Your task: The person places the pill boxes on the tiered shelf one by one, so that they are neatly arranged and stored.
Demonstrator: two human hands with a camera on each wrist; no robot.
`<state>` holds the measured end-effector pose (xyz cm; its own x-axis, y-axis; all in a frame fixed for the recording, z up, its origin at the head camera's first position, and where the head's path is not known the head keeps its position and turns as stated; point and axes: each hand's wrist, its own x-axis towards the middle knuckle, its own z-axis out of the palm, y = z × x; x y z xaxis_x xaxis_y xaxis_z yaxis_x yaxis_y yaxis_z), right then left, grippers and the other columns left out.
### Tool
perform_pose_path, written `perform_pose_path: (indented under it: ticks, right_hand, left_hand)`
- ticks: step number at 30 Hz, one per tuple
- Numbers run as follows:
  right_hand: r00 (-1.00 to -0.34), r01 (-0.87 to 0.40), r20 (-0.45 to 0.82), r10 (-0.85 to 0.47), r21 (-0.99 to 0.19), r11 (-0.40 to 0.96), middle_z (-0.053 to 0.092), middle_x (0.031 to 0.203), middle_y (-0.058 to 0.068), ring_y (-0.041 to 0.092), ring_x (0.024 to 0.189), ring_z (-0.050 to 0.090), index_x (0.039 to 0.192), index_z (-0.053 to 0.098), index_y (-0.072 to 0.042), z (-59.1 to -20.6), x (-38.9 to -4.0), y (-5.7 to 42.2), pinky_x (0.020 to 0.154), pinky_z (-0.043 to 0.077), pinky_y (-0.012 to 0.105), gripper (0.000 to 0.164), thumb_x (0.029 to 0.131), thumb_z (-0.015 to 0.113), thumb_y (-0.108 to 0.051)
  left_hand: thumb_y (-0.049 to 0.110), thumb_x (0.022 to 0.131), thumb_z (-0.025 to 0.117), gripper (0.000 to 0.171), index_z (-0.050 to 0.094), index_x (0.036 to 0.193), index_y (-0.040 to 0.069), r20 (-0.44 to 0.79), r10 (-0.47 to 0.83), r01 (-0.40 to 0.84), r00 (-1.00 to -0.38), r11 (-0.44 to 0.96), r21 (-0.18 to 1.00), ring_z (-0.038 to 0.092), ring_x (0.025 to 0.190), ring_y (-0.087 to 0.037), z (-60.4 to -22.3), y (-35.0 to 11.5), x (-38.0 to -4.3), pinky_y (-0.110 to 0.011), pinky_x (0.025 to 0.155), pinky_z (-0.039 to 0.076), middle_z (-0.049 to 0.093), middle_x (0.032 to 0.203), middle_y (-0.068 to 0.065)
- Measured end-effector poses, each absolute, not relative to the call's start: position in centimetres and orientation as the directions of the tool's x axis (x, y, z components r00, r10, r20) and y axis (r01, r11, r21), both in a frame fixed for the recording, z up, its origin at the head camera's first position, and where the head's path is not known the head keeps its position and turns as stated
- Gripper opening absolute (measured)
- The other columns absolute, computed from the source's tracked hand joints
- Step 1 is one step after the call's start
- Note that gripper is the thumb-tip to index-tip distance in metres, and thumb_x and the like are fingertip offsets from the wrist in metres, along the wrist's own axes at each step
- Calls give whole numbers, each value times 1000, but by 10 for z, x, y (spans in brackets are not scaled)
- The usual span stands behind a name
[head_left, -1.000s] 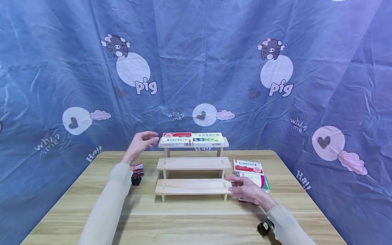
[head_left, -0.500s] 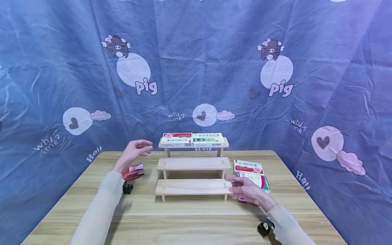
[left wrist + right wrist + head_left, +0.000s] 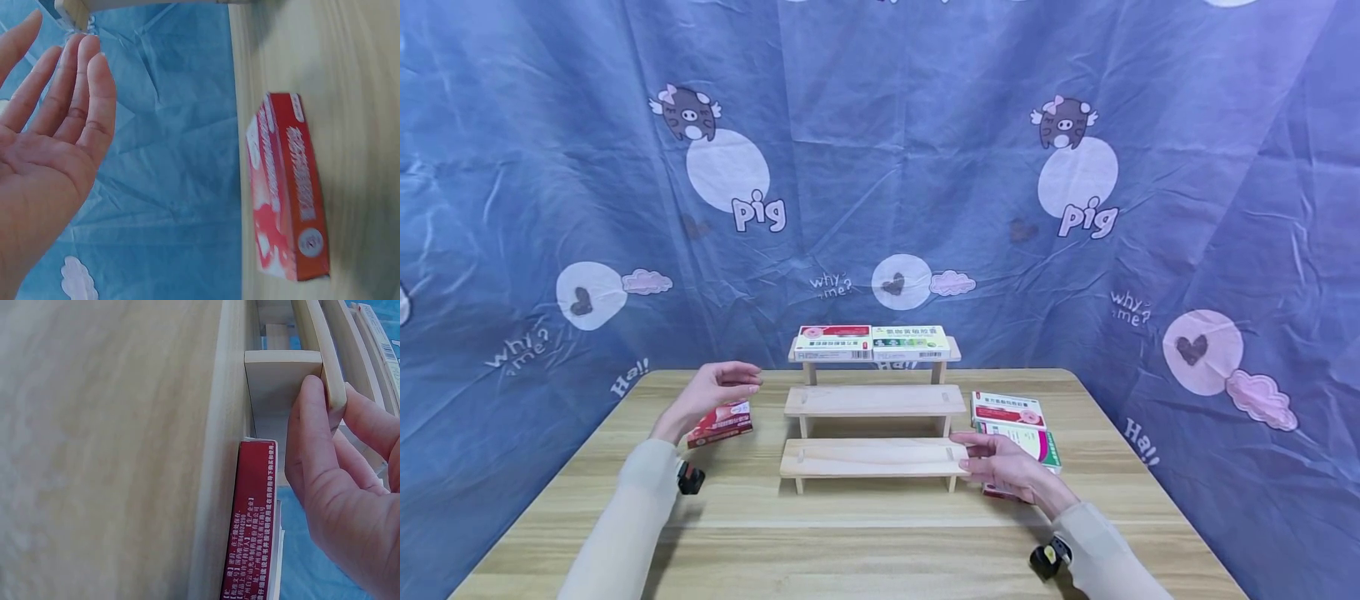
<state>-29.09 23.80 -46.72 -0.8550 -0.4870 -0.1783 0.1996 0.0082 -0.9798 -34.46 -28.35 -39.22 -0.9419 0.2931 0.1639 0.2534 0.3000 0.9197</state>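
At far left, your left grip (image 3: 711,392) hangs in the air, fingers loosely spread, with nothing in it. Near it, clear of your fingers, a red box (image 3: 289,194) lies on the counter (image 3: 880,558). Next comes the three-step wooden stand (image 3: 872,458); its top step bears a red-and-white box (image 3: 833,340) and, just beside that, a green-and-white box (image 3: 912,342). Your right grip (image 3: 1007,468) pinches the right end of the lowest step, thumb above and fingers beneath. Beyond it, more medicine boxes (image 3: 1009,408) lie on the counter, partly hidden behind your hand.
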Motion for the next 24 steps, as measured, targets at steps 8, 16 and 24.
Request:
perform_pose_path:
  ticks: [8,16,24]
  right_hand:
    - [-854,181,-163,-494,-983,12,55,118,14,20,101,66,148,32,6,-468,-292,238,91,57,37,61,93,59,1]
    - [-856,176,-162,-492,-984,17,55,119,14,20,102,66,148,32,6,-468,-292,238,93,57,40,61,93,59,1]
    - [-850,179,-161,-502,-984,12,56,120,14,20,103,66,148,33,5,-468,-291,238,96,55,41,61,93,59,1]
  left_hand:
    - [10,90,69,51,50,134,-10,152,299,251,-942,329,910,67,101,-5,-406,-303,-336,-19,86,54,58,128,-32]
    - [4,89,67,51,49,134,-12,144,258,235,-955,370,899,65,106,-9,-418,-318,-330,-16,87,52,56,131,-32]
    - [6,87,70,53,50,133,-13,136,214,214,-967,404,889,65,102,-9,-427,-328,-323,-16,85,52,57,129,-32]
